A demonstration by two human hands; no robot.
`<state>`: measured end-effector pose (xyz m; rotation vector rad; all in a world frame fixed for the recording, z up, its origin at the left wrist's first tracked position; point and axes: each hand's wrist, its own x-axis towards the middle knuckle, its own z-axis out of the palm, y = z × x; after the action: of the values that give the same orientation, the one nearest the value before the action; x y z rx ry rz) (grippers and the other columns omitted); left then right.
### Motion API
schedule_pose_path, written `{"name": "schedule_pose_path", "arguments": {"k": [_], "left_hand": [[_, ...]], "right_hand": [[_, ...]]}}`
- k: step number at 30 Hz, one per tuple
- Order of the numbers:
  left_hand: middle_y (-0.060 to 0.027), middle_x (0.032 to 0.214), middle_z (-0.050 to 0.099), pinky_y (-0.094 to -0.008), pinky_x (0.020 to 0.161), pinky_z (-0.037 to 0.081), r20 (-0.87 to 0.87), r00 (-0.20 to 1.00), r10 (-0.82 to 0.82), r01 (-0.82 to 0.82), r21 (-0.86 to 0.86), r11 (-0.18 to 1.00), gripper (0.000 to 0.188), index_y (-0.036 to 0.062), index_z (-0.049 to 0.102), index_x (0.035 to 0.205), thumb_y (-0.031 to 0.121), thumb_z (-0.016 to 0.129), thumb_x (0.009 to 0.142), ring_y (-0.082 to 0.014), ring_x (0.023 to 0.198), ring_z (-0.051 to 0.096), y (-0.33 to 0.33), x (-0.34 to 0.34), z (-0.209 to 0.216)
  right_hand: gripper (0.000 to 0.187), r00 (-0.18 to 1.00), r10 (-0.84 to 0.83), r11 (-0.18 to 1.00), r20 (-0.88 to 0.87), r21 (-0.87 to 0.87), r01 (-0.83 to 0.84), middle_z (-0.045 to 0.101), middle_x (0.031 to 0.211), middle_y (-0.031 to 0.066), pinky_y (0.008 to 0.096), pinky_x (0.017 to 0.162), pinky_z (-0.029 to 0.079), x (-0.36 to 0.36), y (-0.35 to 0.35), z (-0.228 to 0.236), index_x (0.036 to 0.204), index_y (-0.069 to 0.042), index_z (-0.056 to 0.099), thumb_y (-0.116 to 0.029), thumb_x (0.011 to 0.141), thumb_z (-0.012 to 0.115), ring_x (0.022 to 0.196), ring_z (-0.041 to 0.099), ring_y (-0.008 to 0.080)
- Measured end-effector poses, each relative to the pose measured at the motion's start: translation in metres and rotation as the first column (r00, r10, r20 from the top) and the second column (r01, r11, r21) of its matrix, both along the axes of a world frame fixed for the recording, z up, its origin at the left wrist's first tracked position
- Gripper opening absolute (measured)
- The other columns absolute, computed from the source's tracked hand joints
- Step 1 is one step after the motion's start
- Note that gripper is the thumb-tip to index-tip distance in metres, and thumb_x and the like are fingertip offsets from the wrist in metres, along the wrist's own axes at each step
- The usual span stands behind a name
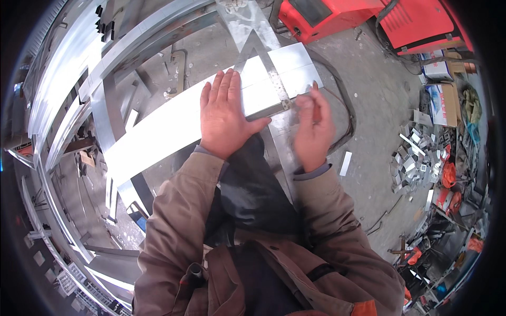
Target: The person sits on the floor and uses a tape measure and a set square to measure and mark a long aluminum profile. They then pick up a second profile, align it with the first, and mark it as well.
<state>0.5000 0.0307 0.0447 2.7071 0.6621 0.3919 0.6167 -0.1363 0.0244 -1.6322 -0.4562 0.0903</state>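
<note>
A long, bright silver-white metal profile (158,131), with a thin lengthwise line on it, lies slanting across a metal support in front of me. My left hand (224,108) presses flat on it, fingers stretched out and thumb spread to the side. A metal triangle square (273,73) rests over the profile, its point away from me; one leg runs toward my left fingertips. Just off the profile's near right edge, my right hand (314,124) has its fingers curled together and slightly blurred. A small dark tip shows at its fingers; I cannot make out what it is.
Red machines (327,18) stand at the far right with a dark cable on the floor. Metal offcuts (414,158) are heaped to the right near cardboard boxes (445,105). Long shiny profiles (63,79) lie at the left. A phone-like blue-black object (138,217) rests near my left sleeve.
</note>
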Motion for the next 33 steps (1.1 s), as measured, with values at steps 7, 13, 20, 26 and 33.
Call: {"name": "schedule_pose_path", "arguments": {"k": [7, 13, 20, 26, 33], "left_hand": [[-0.0260, 0.166, 0.055, -0.0579, 0.134, 0.030, 0.006, 1.000, 0.004, -0.004, 0.015, 1.000, 0.120, -0.0077, 0.049, 0.160, 0.053, 0.100, 0.070, -0.0426, 0.161, 0.045, 0.000, 0.000, 0.001], [-0.0255, 0.166, 0.054, -0.0584, 0.134, 0.029, 0.008, 1.000, 0.004, -0.004, -0.003, 1.000, 0.120, -0.0072, 0.048, 0.161, 0.053, 0.100, 0.071, -0.0424, 0.162, 0.044, -0.001, -0.001, 0.000], [-0.0255, 0.167, 0.054, -0.0584, 0.134, 0.029, 0.006, 1.000, 0.010, -0.010, -0.006, 1.000, 0.120, -0.0070, 0.049, 0.161, 0.054, 0.100, 0.071, -0.0420, 0.162, 0.044, -0.001, -0.001, -0.001], [-0.0245, 0.167, 0.054, -0.0583, 0.135, 0.028, 0.015, 1.000, 0.008, -0.008, -0.011, 1.000, 0.121, -0.0066, 0.048, 0.162, 0.055, 0.100, 0.071, -0.0404, 0.163, 0.043, 0.000, -0.001, -0.003], [-0.0248, 0.167, 0.053, -0.0579, 0.135, 0.028, -0.013, 1.000, 0.019, -0.019, -0.002, 1.000, 0.120, -0.0072, 0.049, 0.161, 0.057, 0.098, 0.072, -0.0405, 0.162, 0.044, -0.002, -0.001, 0.000]], "right_hand": [[0.034, 0.963, 0.235, 0.968, 0.134, -0.123, -0.219, 0.083, 0.108, 0.0103, 0.0309, 0.081, 0.058, 0.077, 0.050, 0.022, 0.128, 0.005, 0.074, -0.025, 0.116, 0.062, 0.086, 0.075, 0.0141], [0.037, 0.975, 0.210, 0.958, -0.077, -0.183, -0.221, 0.081, 0.100, 0.0064, 0.0279, 0.074, 0.058, 0.093, 0.079, 0.016, 0.122, 0.001, 0.080, -0.034, 0.114, 0.070, 0.084, 0.073, 0.0109], [0.037, 0.969, 0.223, 0.953, -0.107, -0.184, -0.240, 0.082, 0.100, 0.0073, 0.0287, 0.073, 0.060, 0.094, 0.081, 0.018, 0.120, 0.001, 0.080, -0.034, 0.114, 0.070, 0.083, 0.074, 0.0117], [0.036, 0.972, 0.230, 0.944, -0.039, -0.233, -0.233, 0.084, 0.096, 0.0127, 0.0358, 0.079, 0.060, 0.096, 0.083, 0.021, 0.108, -0.001, 0.086, -0.031, 0.110, 0.067, 0.078, 0.078, 0.0210], [0.031, 0.940, 0.340, 0.889, -0.027, -0.317, -0.331, 0.080, 0.094, 0.0092, 0.0321, 0.073, 0.058, 0.107, 0.069, 0.018, 0.109, 0.001, 0.080, -0.027, 0.112, 0.068, 0.080, 0.072, 0.0152]]}}
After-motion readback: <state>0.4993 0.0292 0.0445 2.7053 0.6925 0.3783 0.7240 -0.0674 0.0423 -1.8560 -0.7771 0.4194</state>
